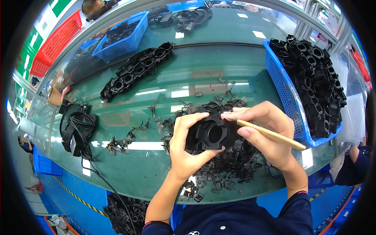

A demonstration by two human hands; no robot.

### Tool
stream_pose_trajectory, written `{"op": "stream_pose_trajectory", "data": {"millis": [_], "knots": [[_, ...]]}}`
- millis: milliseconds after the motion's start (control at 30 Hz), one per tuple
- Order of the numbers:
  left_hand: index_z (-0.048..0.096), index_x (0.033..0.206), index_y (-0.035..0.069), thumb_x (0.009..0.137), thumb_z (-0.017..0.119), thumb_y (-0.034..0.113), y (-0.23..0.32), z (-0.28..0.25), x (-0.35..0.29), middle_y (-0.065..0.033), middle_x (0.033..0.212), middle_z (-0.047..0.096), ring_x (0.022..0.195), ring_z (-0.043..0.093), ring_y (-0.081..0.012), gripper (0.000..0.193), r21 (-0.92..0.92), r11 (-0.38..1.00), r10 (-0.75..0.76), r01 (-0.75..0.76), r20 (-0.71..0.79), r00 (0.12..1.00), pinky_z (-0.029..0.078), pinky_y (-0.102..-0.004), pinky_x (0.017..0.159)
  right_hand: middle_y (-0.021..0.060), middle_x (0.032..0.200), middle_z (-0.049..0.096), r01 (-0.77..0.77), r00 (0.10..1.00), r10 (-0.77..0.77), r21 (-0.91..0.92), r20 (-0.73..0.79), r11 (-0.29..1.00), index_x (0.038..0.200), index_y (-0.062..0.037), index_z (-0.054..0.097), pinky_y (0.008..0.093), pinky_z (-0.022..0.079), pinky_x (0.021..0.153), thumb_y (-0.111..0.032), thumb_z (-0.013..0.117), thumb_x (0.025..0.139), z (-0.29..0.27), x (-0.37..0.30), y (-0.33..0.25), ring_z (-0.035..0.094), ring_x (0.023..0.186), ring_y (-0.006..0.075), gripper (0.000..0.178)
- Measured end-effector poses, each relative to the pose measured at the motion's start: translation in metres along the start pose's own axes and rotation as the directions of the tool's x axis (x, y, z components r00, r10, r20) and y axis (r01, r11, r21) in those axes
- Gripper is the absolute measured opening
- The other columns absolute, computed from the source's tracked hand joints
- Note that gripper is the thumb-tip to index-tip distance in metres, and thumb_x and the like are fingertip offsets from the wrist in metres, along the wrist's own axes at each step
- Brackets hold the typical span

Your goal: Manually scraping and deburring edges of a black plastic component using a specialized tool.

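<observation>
My left hand is closed round a black moulded plastic part with a round hole facing up, thumb at its lower edge and fingers at its upper edge. A slim tan stick-like tool lies between the thumb and fingers of my right hand, slanting down to the right. The right fingertips touch the part's upper right edge; whatever is at the tool's far tip is hidden by them. Beneath both hands spreads a heap of small black plastic scraps on the green tabletop.
A blue basket full of black moulded parts stands at the right. One long black part lies at the far left, near a bundle of black cable. Beyond a bar sit another blue basket and a red crate.
</observation>
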State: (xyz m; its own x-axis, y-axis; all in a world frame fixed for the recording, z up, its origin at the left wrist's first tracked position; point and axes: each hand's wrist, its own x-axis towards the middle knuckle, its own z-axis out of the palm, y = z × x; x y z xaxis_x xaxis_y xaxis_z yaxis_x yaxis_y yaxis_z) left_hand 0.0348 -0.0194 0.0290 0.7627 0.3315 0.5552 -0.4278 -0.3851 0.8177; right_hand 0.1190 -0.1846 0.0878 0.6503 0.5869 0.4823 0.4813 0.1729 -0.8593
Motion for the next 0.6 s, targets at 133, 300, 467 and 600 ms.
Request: {"op": "stream_pose_trajectory", "data": {"millis": [133,300,467,600], "knots": [[0.057,0.110,0.002,0.054,0.082,0.014,0.000,0.001,0.000,-0.0113,0.104,0.059,0.095,0.055,-0.0242,0.063,-0.043,0.999,-0.010,0.010,-0.002,1.000,0.045,-0.0333,0.085,0.0146,0.096,0.067,0.117,0.993,-0.116,-0.034,0.011,0.993,0.088,0.0012,0.059,0.0307,0.052,0.080,0.001,0.066,0.077,-0.001,0.001,0.003,0.066,0.092,0.0215,0.013],[0.057,0.110,0.002,0.054,0.082,0.013,0.000,0.001,0.000,-0.0113,0.103,0.059,0.094,0.055,-0.0242,0.063,-0.011,1.000,0.007,-0.007,0.006,1.000,0.045,-0.0332,0.084,0.0151,0.095,0.067,0.139,0.990,-0.139,-0.089,0.003,0.986,0.086,0.0015,0.059,0.0322,0.052,0.080,0.002,0.067,0.075,0.001,0.000,0.002,0.066,0.090,0.0226,0.013],[0.057,0.110,0.003,0.053,0.082,0.012,0.000,0.001,-0.001,-0.0111,0.103,0.059,0.094,0.055,-0.0251,0.063,0.029,1.000,0.007,-0.007,-0.001,1.000,0.045,-0.0342,0.083,0.0160,0.093,0.067,0.262,0.964,-0.263,-0.235,0.027,0.936,0.085,0.0026,0.058,0.0359,0.053,0.080,0.003,0.068,0.073,0.002,0.001,0.004,0.067,0.085,0.0259,0.016],[0.057,0.109,0.003,0.053,0.081,0.011,0.001,0.000,0.000,-0.0114,0.102,0.059,0.093,0.054,-0.0261,0.061,0.159,0.984,0.079,-0.077,-0.005,0.997,0.045,-0.0349,0.083,0.0179,0.085,0.065,0.437,0.886,-0.459,-0.455,0.068,0.776,0.082,0.0044,0.056,0.0411,0.054,0.078,0.006,0.069,0.070,0.010,0.002,0.007,0.066,0.080,0.0312,0.018]]}}
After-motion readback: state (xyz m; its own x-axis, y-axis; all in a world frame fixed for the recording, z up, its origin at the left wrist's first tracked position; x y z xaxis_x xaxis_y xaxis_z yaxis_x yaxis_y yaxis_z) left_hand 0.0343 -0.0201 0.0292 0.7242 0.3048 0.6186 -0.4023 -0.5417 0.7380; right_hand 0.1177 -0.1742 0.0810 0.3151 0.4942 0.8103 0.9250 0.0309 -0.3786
